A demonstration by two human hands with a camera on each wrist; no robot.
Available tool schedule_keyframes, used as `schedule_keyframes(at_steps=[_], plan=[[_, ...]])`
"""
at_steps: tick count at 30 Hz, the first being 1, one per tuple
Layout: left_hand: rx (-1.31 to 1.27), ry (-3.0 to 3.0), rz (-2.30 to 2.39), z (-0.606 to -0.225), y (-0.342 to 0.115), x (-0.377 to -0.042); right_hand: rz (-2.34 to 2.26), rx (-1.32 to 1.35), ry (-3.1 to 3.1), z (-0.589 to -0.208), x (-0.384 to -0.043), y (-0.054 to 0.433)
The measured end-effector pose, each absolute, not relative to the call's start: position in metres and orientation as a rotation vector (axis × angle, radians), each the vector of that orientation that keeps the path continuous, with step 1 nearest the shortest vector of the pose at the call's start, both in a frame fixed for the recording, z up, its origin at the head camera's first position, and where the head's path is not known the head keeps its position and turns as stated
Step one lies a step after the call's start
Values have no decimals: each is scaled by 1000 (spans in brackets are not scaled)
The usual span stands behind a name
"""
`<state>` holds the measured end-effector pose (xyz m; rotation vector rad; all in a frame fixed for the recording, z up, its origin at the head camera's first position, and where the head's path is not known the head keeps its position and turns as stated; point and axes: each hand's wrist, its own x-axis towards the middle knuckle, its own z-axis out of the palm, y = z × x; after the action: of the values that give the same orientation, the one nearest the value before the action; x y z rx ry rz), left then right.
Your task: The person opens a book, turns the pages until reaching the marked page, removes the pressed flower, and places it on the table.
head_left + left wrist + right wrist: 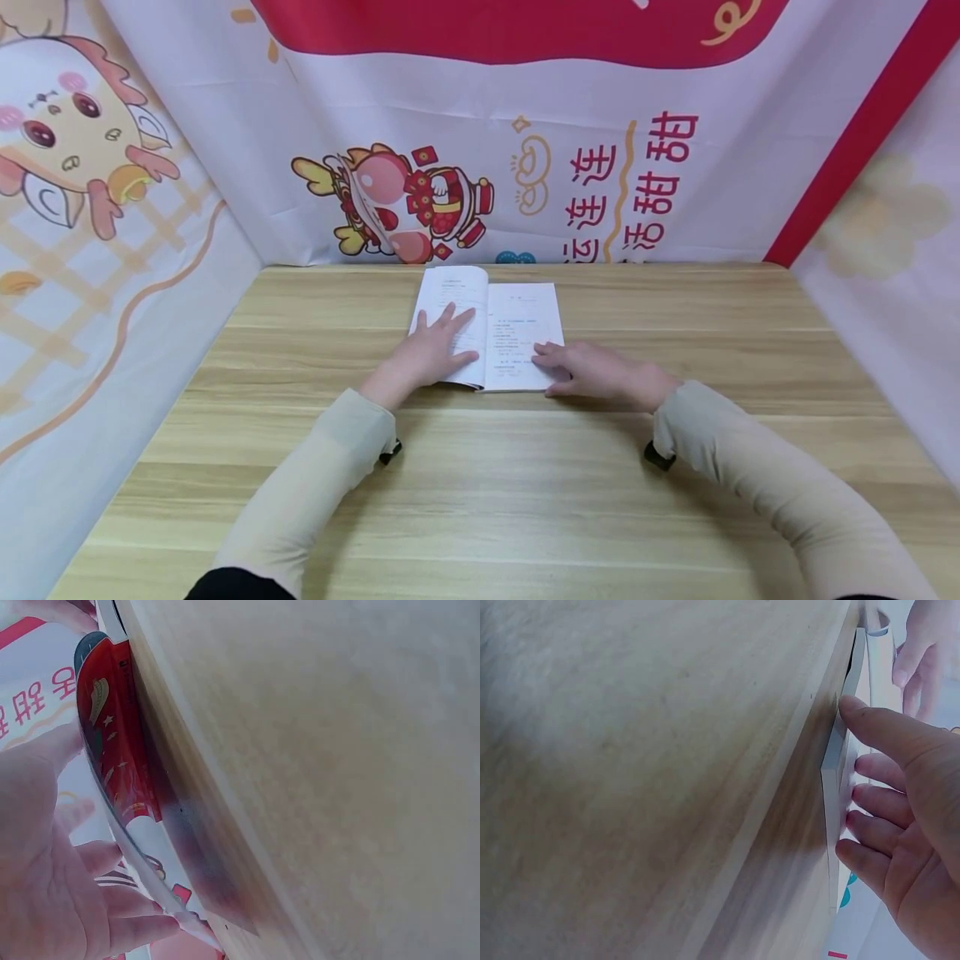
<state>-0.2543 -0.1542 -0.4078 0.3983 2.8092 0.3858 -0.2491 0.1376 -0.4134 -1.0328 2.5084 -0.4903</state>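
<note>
An open book (pixel 517 310) with printed white pages lies on the table, its left side bowed up near the spine. My left hand (pixel 429 350) rests with spread fingers on the left page (pixel 459 278). In the left wrist view, the red cover (pixel 112 727) shows beneath that side, curving up off the wood. At the right page's outer edge, my right hand (pixel 596 369) touches the paper with lightly bent fingers. Its thumb (pixel 862 712) lies by the near edge of the book's thin page block (pixel 830 795) in the right wrist view.
The light wood table (pixel 510 492) stretches toward me from the book. Behind it hangs a white and red printed cloth (pixel 465 92) with cartoon figures. More printed cloth borders the left (pixel 97 275) and right (pixel 892 292) sides.
</note>
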Motion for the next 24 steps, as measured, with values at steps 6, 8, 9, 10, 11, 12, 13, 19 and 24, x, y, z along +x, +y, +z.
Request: schedule_keyframes(at_steps=[6,8,9,10,11,12,13,19,24], plan=[[403,2774,401,-407,-159,-254,-479,-1039,2506,-413,-250,137],[400,2773,412,-407,-161,-254,-478,-1037,2503,-413,-251,138],[400,2773,416,-407,-161,-254,-478,-1034,2502,-413,-251,138],[398,2773,421,-408,-162,-254,-479,-1029,2499,-413,-251,138],[395,2773,423,-408,-163,-254,-479,-1021,2498,-413,-251,138],[396,2773,426,-409,-164,-254,-481,-1016,2497,-413,-251,138],[393,2773,429,-409,-165,-253,-485,-1014,2496,-412,-251,139],[372,2765,455,-410,-164,-253,-488,-1025,2488,-410,-251,140],[410,2768,486,-410,-163,-254,-454,-1025,2487,-408,-252,139]])
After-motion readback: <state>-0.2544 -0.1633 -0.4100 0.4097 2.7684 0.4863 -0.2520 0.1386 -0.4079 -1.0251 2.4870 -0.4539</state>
